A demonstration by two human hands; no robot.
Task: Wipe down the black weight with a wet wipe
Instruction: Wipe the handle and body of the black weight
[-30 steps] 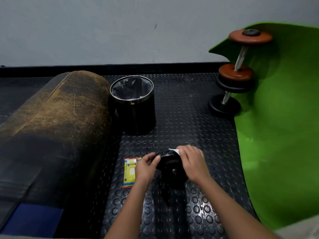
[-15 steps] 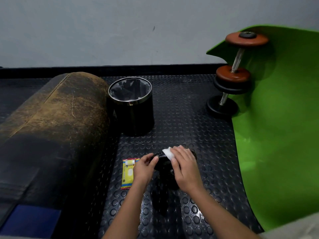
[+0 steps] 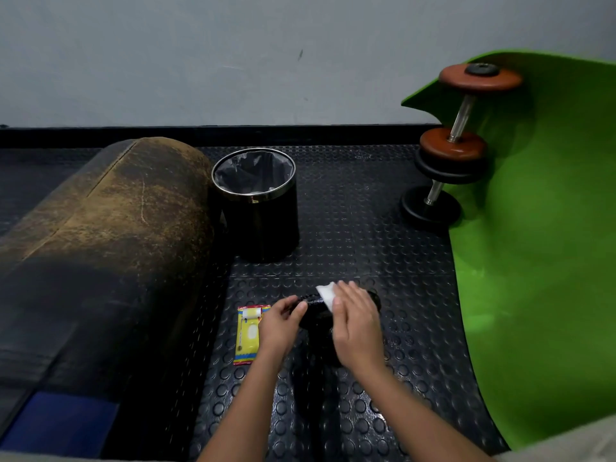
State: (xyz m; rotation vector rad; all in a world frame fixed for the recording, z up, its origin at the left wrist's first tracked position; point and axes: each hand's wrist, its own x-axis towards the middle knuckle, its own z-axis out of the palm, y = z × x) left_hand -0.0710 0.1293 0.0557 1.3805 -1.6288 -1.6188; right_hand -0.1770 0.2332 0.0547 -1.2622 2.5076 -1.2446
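On the studded black rubber floor [image 3: 350, 228], the left hand [image 3: 278, 328] pinches the small black weight's [image 3: 313, 315] edge, apparently to steady it, while the flattened right hand [image 3: 358, 331] presses the white wet wipe [image 3: 326, 292] across its top.

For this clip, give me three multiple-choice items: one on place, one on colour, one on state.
1. Where does the yellow wet-wipe packet lie?
A. Inside the bin
B. On the studded black floor mat, beside the left hand
C. On the green mat

2. What colour are the dumbbell's upper plates?
A. Reddish-brown
B. Blue
C. White

3. What is the right hand doing?
A. Resting idle on the floor
B. Lifting the dumbbell
C. Pressing a white wet wipe onto the black weight

Answers: B, the packet lies flat on the floor mat next to the left hand; A, both upper discs are rust-coloured; C, the wipe shows under its fingers on the weight.
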